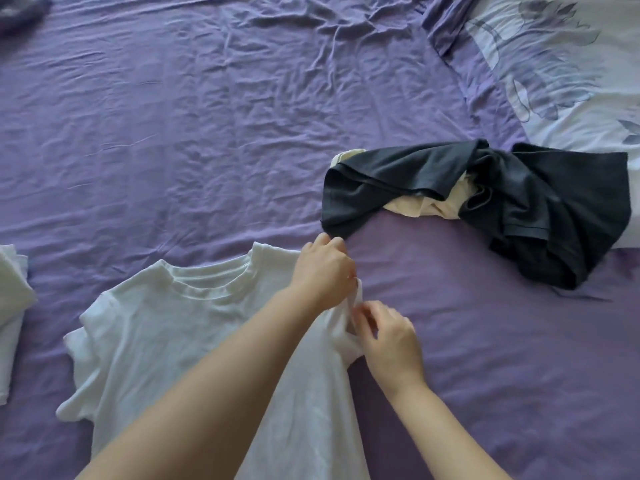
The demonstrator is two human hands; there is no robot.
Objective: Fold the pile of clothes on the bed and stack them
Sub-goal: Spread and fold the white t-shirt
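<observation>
Both my left hand [323, 271] and right hand [389, 337] pinch the right sleeve of the white cotton T-shirt [166, 323] spread beneath them; tugging unevenly could bunch the sleeve and skew the fold.

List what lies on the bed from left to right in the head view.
Folded white cloth at the left edge → white crew-neck T-shirt → left hand → right hand → dark grey crumpled garment.
</observation>
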